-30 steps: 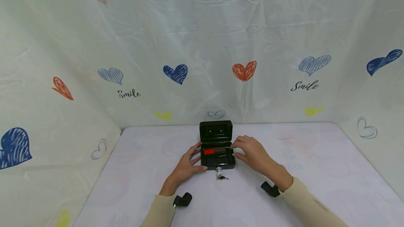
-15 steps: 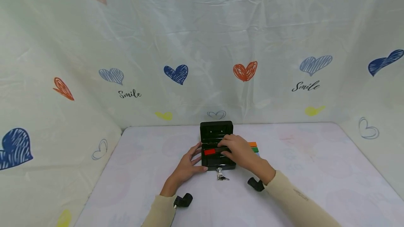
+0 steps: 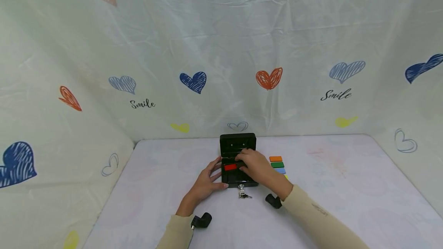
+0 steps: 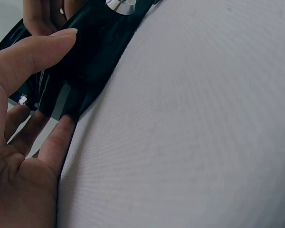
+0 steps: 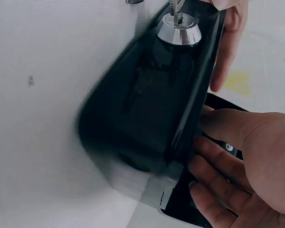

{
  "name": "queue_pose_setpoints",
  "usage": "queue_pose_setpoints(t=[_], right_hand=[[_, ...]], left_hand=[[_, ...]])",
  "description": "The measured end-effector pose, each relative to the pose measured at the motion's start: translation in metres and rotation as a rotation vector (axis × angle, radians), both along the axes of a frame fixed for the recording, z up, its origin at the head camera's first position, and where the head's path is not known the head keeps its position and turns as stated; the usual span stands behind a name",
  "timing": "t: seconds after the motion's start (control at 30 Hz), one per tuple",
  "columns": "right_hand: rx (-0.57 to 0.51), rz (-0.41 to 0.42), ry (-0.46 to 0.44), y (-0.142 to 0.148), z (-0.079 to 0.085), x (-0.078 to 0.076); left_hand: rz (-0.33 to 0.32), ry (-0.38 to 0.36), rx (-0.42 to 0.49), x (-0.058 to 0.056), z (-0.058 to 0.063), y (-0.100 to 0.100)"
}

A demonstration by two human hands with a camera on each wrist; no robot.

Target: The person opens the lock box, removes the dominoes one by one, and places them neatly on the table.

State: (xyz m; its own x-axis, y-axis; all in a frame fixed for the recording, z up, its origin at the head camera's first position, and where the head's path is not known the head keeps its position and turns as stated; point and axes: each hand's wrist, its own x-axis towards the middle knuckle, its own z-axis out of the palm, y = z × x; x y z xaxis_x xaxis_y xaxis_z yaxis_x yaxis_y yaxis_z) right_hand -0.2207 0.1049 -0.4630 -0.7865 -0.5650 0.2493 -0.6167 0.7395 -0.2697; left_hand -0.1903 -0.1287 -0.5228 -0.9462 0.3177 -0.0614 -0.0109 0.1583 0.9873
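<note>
A small black cash box [image 3: 247,180] stands on the table with its lid [image 3: 237,141] raised at the back. My left hand [image 3: 205,183] grips its left front corner, thumb on the front and fingers spread along the side. My right hand [image 3: 257,166] reaches in over the right wall, its fingers curled down inside. A red block [image 3: 230,167] lies in the box, a dark brown one close beside it under the right fingers. The front wall hides those fingertips in the right wrist view, so I cannot tell if they hold the brown block. Keys [image 3: 245,195] hang from the silver lock [image 5: 179,32].
Right of the box lie an orange block [image 3: 275,158], a green block [image 3: 277,165], a blue block [image 3: 280,171] and a yellow one [image 3: 286,176], partly behind the right wrist. A heart-printed curtain [image 3: 304,107] hangs beyond the table's back edge.
My right hand has moved left from the box's right edge to inside it, over the brown block. The row of coloured blocks has come into view behind it. The left hand stays put.
</note>
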Motion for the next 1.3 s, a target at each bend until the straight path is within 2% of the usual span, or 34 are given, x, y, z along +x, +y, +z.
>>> queue_pose_setpoints(t=[0.27, 0.53, 0.87, 1.3], right_hand=[[-0.007, -0.050, -0.088, -0.007, -0.002, 0.000], [0.058, -0.076, -0.108, -0.011, -0.007, 0.000], [0.085, -0.080, -0.082, -0.010, -0.008, 0.003], [0.117, -0.083, -0.028, -0.009, -0.011, 0.003]], left_hand=[[0.000, -0.002, 0.006, 0.000, -0.002, 0.000], [0.006, 0.001, -0.002, 0.001, -0.002, 0.001], [0.004, 0.011, -0.005, 0.000, 0.001, 0.001], [0.006, 0.010, -0.008, 0.000, -0.002, 0.000]])
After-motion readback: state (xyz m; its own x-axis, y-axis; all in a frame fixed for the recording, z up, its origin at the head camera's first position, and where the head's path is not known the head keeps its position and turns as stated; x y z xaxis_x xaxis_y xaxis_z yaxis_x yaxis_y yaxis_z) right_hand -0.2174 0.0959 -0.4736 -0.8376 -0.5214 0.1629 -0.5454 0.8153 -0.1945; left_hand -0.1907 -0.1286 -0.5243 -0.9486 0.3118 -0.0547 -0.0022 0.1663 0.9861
